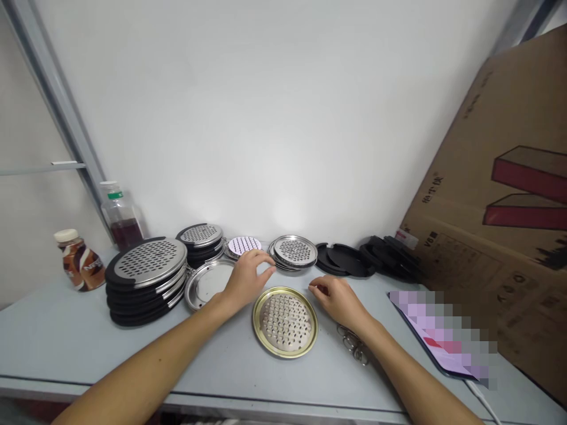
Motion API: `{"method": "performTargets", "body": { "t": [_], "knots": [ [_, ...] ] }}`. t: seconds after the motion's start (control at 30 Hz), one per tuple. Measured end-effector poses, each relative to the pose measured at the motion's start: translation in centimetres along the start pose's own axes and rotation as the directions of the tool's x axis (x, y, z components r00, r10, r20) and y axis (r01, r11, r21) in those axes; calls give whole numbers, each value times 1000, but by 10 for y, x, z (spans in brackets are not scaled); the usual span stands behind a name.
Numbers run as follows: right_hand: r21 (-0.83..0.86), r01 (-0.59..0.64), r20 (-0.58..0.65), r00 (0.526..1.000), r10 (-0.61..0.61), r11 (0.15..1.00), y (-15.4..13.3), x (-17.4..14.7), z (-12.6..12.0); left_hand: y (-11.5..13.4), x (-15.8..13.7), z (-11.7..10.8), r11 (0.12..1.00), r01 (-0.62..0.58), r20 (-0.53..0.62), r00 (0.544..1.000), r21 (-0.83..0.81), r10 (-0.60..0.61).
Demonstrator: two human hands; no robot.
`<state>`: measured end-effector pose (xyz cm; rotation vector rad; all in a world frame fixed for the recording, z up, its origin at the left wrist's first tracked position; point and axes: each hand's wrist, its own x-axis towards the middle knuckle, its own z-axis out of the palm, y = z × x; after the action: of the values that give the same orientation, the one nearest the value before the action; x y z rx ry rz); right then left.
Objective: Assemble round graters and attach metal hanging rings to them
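A round grater plate (286, 321) with a gold-coloured rim lies flat on the table between my forearms. My left hand (248, 276) hovers left of it, near a small stack of round metal grater plates (295, 251); its thumb and fingers are bent but slightly apart, with nothing visible between them. To the right of the gold-rimmed plate is my right hand (335, 298), its thumb and fingertips pinched together. Whatever they may hold is hidden or too small to tell. Several metal rings (352, 344) lie beneath my right wrist. A shiny metal dish (208, 283) sits behind my left wrist.
Stacked graters with black edges (148, 265) and a second stack (201, 236) stand left. Black round holders (349, 260) lie along the wall. Two bottles (82, 262) (124, 221) stand far left. A phone (436, 336) and large cardboard box (496, 236) occupy the right.
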<state>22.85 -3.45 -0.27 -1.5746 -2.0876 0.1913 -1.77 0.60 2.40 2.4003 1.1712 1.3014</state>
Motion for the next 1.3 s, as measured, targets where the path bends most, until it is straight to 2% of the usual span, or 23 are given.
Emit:
{"method": "performTargets", "body": {
  "t": [0.07,0.17,0.27,0.37,0.57,0.83,0.97,1.1,1.2,1.27,1.3],
  "knots": [
    [4,-5,-6,1000,5,1000,-1,0,0,-2,11,11,980,-137,117,986,144,121],
    [3,-7,-21,1000,7,1000,-2,0,-1,-6,32,28,885,-342,307,919,316,246],
    [-5,-5,-16,1000,5,1000,-2,0,-1,-8,52,41,815,-472,433,846,336,312],
    [-7,1,-13,1000,-1,1000,0,0,0,-10,64,48,776,-553,512,782,303,357],
    [-7,-12,-20,1000,12,1000,0,-1,1,-16,82,52,704,-650,624,683,285,378],
    [-10,-6,-14,1000,6,1000,-1,0,0,-18,93,53,658,-711,677,613,248,407],
    [0,-4,-21,1000,4,1000,0,0,0,-10,99,51,660,-713,633,628,237,451],
    [29,-11,-52,999,13,1000,3,0,0,0,105,32,692,-672,542,696,263,471],
    [123,-51,-176,982,73,991,6,3,-4,11,96,1,788,-569,366,803,234,471],
    [259,-65,-261,956,135,964,7,5,-11,20,81,-21,921,-388,105,916,-19,388],
    [361,-60,-269,949,165,931,7,6,-14,24,72,-30,945,-282,45,955,-163,293]
  ]
}}
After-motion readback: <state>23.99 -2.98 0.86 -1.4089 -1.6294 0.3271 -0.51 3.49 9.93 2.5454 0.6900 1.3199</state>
